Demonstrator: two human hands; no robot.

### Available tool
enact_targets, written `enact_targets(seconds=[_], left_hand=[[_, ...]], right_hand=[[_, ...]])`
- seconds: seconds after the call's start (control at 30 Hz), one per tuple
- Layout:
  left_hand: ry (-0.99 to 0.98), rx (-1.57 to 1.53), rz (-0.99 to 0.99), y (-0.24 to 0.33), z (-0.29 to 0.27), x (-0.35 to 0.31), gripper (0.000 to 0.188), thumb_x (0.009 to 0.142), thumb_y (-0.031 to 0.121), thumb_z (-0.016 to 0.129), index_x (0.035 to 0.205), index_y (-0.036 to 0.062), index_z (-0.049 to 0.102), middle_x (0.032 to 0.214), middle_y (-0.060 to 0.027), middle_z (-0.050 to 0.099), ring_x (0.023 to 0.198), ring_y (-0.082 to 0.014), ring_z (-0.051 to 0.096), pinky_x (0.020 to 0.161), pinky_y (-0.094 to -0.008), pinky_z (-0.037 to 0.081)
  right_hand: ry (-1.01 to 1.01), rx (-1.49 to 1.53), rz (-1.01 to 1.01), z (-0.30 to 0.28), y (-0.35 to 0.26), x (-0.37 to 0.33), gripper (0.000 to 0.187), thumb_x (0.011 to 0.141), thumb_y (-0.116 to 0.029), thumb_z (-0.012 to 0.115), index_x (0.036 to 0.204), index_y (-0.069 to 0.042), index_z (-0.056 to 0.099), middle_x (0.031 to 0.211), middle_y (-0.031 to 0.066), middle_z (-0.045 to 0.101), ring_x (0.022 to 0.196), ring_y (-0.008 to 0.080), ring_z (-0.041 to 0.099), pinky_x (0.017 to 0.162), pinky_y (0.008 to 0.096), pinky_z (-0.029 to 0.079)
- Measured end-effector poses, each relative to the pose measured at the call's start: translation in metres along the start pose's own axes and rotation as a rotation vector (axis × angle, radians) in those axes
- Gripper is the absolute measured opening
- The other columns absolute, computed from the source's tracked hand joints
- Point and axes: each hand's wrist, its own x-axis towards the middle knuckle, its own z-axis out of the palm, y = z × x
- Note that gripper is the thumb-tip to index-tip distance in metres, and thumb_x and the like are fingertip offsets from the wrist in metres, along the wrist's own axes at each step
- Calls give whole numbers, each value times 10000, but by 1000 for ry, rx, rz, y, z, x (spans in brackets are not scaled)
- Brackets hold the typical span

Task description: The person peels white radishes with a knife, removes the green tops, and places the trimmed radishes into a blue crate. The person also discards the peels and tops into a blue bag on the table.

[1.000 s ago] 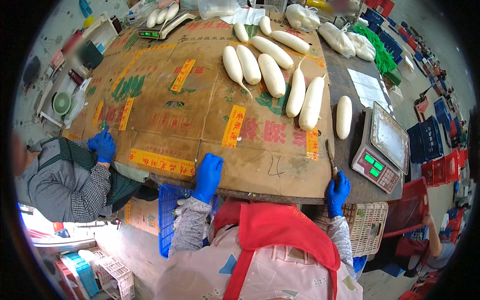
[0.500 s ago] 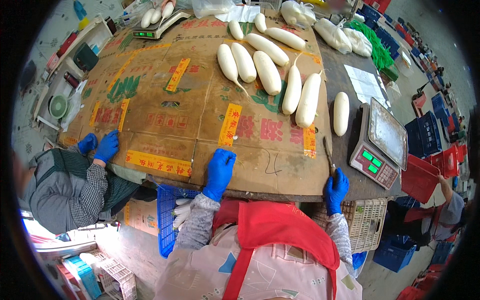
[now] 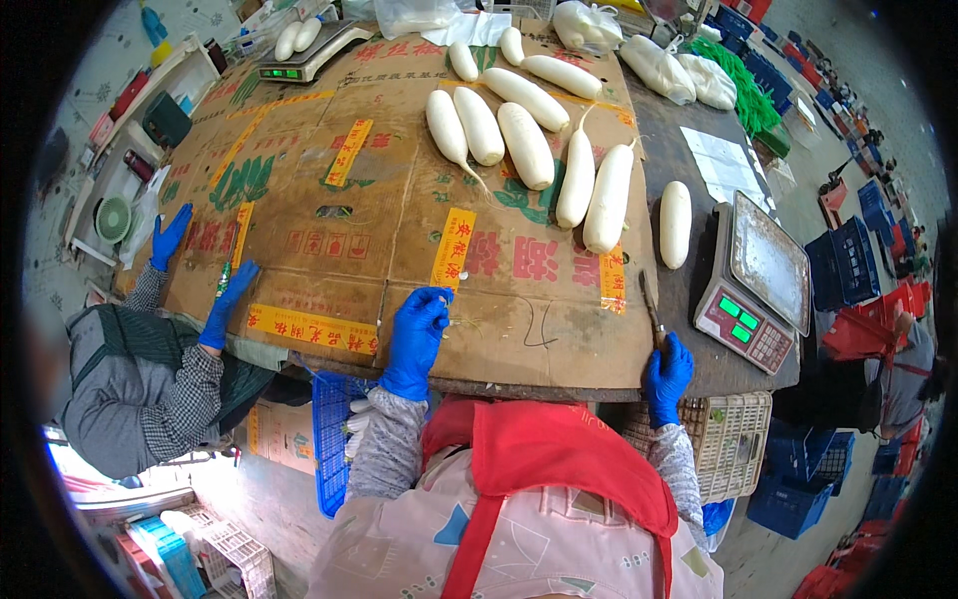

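Observation:
My left hand [image 3: 414, 339], in a blue glove, is over the near edge of the cardboard. Its fingers are pinched together; what they hold, if anything, is too small to name. My right hand [image 3: 669, 377], also gloved in blue, is closed around the handle of a knife [image 3: 650, 302]. The dark, narrow blade points away from me along the cardboard's right edge. Several white radishes [image 3: 525, 146] lie farther off on the flattened cardboard [image 3: 319, 262]. A single radish [image 3: 675, 225] rests on the dark tabletop, left of a digital scale [image 3: 743, 321] whose pan holds nothing.
At left, a co-worker's blue-gloved hands [image 3: 228, 304] are at the cardboard's edge. Another scale [image 3: 311, 62] bears radishes at the far left. White bags [image 3: 659, 72] and green ties [image 3: 738, 85] lie at far right. Blue [image 3: 327, 439] and beige [image 3: 733, 449] crates stand below the table.
My left hand has shifted slightly left and turned, its fingers still pinched. My right hand keeps the knife. The co-worker's hands at left have spread apart; the hand at the far scale is gone.

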Motion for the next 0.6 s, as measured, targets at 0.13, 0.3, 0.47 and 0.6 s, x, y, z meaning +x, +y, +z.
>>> enact_targets(seconds=[0.13, 0.3, 0.47, 0.6], left_hand=[[-39, -259, -88, 4, -6, -3, 135, 918, 46, 575, 1050, 31, 603, 983, -57, 633, 694, -73, 517, 612, -205, 426], [20, -124, -61, 20, -30, -16, 123, 918, 57, 566, 1031, 35, 611, 955, -52, 642, 700, -74, 527, 615, -203, 429], [228, 328, 21, 75, -56, -62, 119, 875, 71, 596, 985, 44, 631, 873, -42, 659, 698, -80, 560, 609, -196, 423], [300, 658, 94, 107, -97, -98, 146, 836, 133, 647, 933, 24, 661, 825, -72, 666, 676, -132, 592, 586, -255, 446]], right_hand=[[7, -5, -5, 0, -1, 1, 417, 802, -66, 628, 1212, -12, 573, 1005, 184, 614, 928, 364, 572, 847, 427, 440], [-3, 16, -11, -2, -3, 2, 447, 788, -82, 634, 1220, -3, 552, 1033, 196, 606, 930, 379, 559, 836, 448, 431], [10, 42, -28, 1, 0, 2, 440, 789, -75, 630, 1216, -5, 554, 1035, 196, 605, 929, 384, 556, 840, 450, 428], [-16, 2, -8, 2, 5, -2, 441, 797, -65, 624, 1229, -12, 556, 1044, 188, 606, 946, 371, 557, 856, 442, 430]])
